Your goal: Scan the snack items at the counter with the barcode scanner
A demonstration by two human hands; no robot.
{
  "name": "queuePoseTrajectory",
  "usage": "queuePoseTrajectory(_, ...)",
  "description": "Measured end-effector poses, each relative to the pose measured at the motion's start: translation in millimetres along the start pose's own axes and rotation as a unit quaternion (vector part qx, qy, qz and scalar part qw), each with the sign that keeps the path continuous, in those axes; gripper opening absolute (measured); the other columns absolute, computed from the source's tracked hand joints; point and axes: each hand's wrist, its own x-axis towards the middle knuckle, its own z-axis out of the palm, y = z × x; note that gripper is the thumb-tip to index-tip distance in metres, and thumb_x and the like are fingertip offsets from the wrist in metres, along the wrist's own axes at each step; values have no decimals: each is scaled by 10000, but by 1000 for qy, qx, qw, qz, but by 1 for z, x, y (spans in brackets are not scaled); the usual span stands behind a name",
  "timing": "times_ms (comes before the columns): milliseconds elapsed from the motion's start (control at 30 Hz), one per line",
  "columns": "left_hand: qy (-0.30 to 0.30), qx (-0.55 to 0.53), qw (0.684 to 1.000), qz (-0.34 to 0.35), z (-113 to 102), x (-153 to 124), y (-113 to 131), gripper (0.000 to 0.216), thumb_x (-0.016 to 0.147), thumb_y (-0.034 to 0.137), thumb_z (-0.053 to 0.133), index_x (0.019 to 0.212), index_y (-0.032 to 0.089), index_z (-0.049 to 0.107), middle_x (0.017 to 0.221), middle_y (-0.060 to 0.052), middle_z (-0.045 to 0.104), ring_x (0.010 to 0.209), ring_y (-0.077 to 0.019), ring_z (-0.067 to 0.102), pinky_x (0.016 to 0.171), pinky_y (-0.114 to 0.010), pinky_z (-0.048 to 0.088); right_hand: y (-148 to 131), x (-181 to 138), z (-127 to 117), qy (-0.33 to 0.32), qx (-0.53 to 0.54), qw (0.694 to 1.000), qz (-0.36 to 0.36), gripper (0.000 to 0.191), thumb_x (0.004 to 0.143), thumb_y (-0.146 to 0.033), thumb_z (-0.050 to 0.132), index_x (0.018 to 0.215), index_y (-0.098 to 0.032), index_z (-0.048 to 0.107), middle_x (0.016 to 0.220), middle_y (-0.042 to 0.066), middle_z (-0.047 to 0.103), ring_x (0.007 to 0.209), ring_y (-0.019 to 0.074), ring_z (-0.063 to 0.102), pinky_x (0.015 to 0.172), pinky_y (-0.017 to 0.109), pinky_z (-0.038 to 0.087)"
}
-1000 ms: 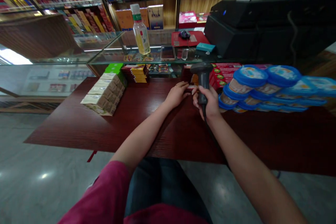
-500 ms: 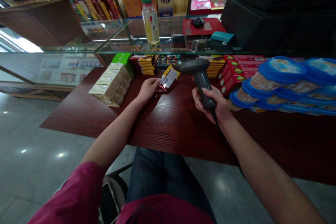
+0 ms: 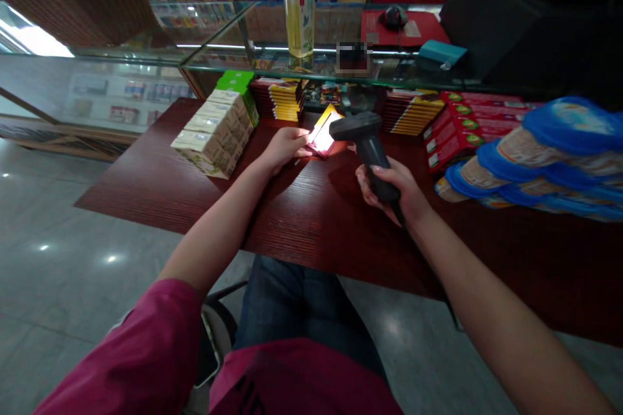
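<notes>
My left hand (image 3: 288, 148) pinches the near left edge of a small flat packet (image 3: 325, 131) with a yellow end and a dark red end. Bright light washes out the packet's label. In my right hand (image 3: 392, 189) is a dark grey barcode scanner (image 3: 372, 146), gripped by its handle with the head pointing left at the packet. The scanner's cable runs down beneath my right forearm. Both hands are just above the dark red wooden counter (image 3: 302, 220).
Cream drink cartons (image 3: 217, 133) stand left of my left hand. Stacked packets (image 3: 285, 100) lie behind it. Red boxes (image 3: 467, 123) and blue-lidded tubs (image 3: 549, 155) fill the right side. A bottle (image 3: 299, 13) stands on the glass shelf (image 3: 228, 55), with a computer mouse (image 3: 393, 17) farther right.
The scanner's light now shines brightly on the packet, which was unlit before. Scanner head and packet are closer together. The view has tilted downward.
</notes>
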Motion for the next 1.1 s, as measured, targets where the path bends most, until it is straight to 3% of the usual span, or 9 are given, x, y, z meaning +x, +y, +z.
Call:
queuePoseTrajectory(100,68,116,988,71,-10,2,2,204,1012,182,657,1119,142,826,1126,-96,847,1037,-216,802,1002,-356,640,-1,0,-1,4,1,1000,-10,346,778,-446,823,988,-243,638,779,-13,668,441,93,461,355,232,292)
queuePoseTrajectory(233,140,346,908,189,-36,-8,11,280,997,181,655,1200,205,846,1242,-76,841,1213,-269,763,1134,-375,559,0,1,-5,18,8,1000,-20,306,806,-444,818,913,-226,633,825,12,682,460,90,471,362,232,304)
queuePoseTrajectory(300,134,408,884,186,-50,-16,13,298,1004,177,634,1194,235,856,1235,-70,846,1189,-278,778,1118,-381,567,0,1,-7,29,18,999,-23,297,801,-422,825,914,-224,634,817,9,675,463,89,467,369,230,306)
queuePoseTrajectory(433,145,509,841,113,-62,-28,8,404,991,96,558,1256,223,836,1239,-120,838,1172,-317,791,1080,-410,591,-1,2,-8,38,29,999,-21,254,818,-390,815,909,-224,644,828,13,675,477,88,467,388,230,324)
queuePoseTrajectory(600,141,623,765,83,-44,-32,3,539,982,-3,428,1454,52,682,1585,-254,608,1477,-336,612,1235,-452,497,0,2,-7,41,27,999,-15,243,812,-384,815,877,-216,652,833,22,673,470,87,467,379,233,310)
queuePoseTrajectory(667,117,637,757,88,-31,-35,4,536,1012,57,482,1532,51,609,1660,-260,525,1523,-355,565,1255,-473,482,2,3,-7,45,25,999,-14,239,815,-384,810,884,-210,662,836,29,674,466,87,469,375,235,310)
queuePoseTrajectory(767,63,637,765,75,-17,-41,8,526,1064,281,585,1573,148,589,1625,-223,581,1463,-407,612,1195,-537,534,4,4,-10,56,28,998,-15,239,822,-380,804,932,-212,674,830,30,672,465,93,467,367,237,311)
queuePoseTrajectory(900,34,642,765,28,-20,-39,11,724,1069,575,575,1660,171,468,1725,-220,453,1601,-436,442,1256,-539,466,3,6,-14,69,31,997,-8,248,815,-373,820,911,-212,657,829,24,667,475,92,470,376,232,328)
queuePoseTrajectory(1100,32,645,764,-9,-28,-29,9,833,1098,634,461,1723,98,333,1791,-239,316,1678,-444,278,1348,-513,317,1,7,-11,82,37,996,-12,276,780,-392,849,842,-194,666,823,19,667,470,84,487,375,222,333)
